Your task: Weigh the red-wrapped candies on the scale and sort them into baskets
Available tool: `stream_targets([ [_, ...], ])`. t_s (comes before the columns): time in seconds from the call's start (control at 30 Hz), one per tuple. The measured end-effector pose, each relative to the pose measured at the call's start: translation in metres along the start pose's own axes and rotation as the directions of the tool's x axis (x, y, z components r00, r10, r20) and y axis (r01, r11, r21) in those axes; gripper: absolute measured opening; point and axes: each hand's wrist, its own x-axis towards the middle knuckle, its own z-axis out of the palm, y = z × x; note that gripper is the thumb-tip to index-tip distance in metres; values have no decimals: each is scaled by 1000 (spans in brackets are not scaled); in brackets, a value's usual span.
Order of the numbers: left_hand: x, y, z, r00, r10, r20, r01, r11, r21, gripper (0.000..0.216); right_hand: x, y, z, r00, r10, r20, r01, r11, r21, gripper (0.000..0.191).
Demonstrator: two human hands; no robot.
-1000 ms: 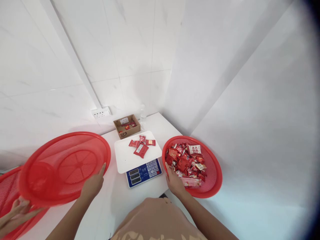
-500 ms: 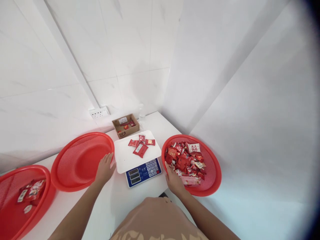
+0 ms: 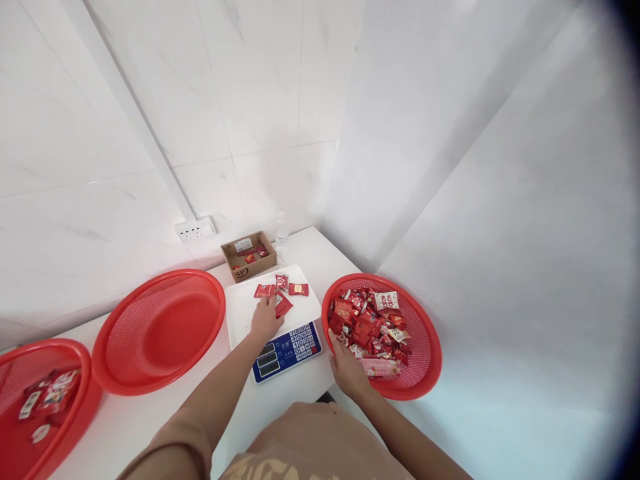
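Observation:
My left hand (image 3: 267,320) is over the white pan (image 3: 240,310) of a digital scale, fingers stretched out at the red candy packets. Its fingertips reach a larger red packet (image 3: 283,305), which they partly cover; no firm hold shows. Beside it on the pan lie more small wrapped candies (image 3: 299,289). The blue keypad panel (image 3: 303,343) of the scale faces me, partly behind my left hand and wrist. My right hand (image 3: 349,367) grips the near left rim of a red mesh basket (image 3: 425,340), which holds a heap of red wrapped candies (image 3: 365,327).
On the left a red basket (image 3: 170,333) holds nothing visible; another red basket (image 3: 83,393) farther left has a few packets. Behind the scale are a small cardboard box (image 3: 255,267) with packets and a clear bottle (image 3: 281,230). White walls border the table.
My left hand has moved right, from the rim of the middle red basket to the packets on the scale pan. My right hand stays on its basket's rim.

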Motion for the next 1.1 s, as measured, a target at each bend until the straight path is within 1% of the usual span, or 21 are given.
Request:
stream_targets([
  [0.07,-9,-13,-6,998,28,-49,-33,995,-98,54,-1,-1,-1,1000,-2,-1,2,1000,-3,65],
  [0.13,-21,-32,-17,987,25,-159,-48,988,-145,53,-1,-2,-2,1000,3,1,-3,1000,-2,66],
  [0.17,-27,-43,-24,975,-2,-222,-32,988,-148,53,-1,-3,-3,1000,7,5,-7,1000,-2,66],
  [0.2,-34,-56,-32,959,-40,-279,0,990,-142,53,-2,-3,-3,1000,10,10,-10,1000,-3,66],
  [0.27,-45,-81,-47,918,-141,-370,105,988,-118,54,-2,-4,-4,1000,11,17,-11,1000,-12,65],
  [0.33,-52,-103,-59,879,-228,-418,224,973,-59,56,-3,-5,-4,1000,4,17,-4,1000,-29,65],
  [0.37,-54,-111,-62,867,-251,-431,271,962,-16,56,-3,-5,-4,1000,3,15,-2,999,-38,64],
  [0.4,-54,-116,-63,864,-253,-435,296,955,32,55,-3,-6,-4,1000,7,13,-6,999,-46,64],
  [0.43,-52,-119,-62,876,-232,-422,292,953,81,54,-4,-6,-4,1000,12,13,-11,999,-51,64],
  [0.47,-49,-118,-60,901,-192,-390,258,958,124,51,-4,-6,-4,1000,16,14,-15,999,-53,64],
  [0.5,-43,-115,-55,931,-139,-337,200,967,156,49,-4,-6,-4,1000,16,14,-15,999,-52,64],
  [0.57,-27,-100,-44,981,-12,-192,45,985,167,46,-4,-6,-4,1000,3,16,-2,999,-47,65],
  [0.6,-18,-90,-38,991,45,-123,-26,988,150,47,-4,-6,-4,1000,-4,17,5,999,-43,65],
  [0.67,2,-69,-27,992,126,-21,-124,987,105,49,-3,-5,-4,1000,-4,19,5,999,-37,65],
  [0.77,25,-43,-17,983,173,67,-178,980,86,46,-2,-4,-4,1000,20,22,-20,999,-29,67],
  [0.83,33,-35,-15,982,166,86,-174,980,95,40,-1,-4,-3,1000,23,20,-23,999,-25,68],
  [0.93,32,-39,-22,989,130,65,-136,985,106,40,-2,-4,-3,1000,25,18,-24,999,-27,68],
  [1.0,23,-50,-33,996,91,21,-93,989,115,38,-2,-5,-4,1000,27,17,-26,999,-31,67],
  [1.03,17,-58,-40,998,65,-19,-62,990,123,36,-3,-6,-4,999,28,16,-28,999,-32,67],
  [1.1,1,-78,-55,991,-7,-134,27,988,149,33,-3,-7,-4,1000,26,10,-25,999,-36,67],
])
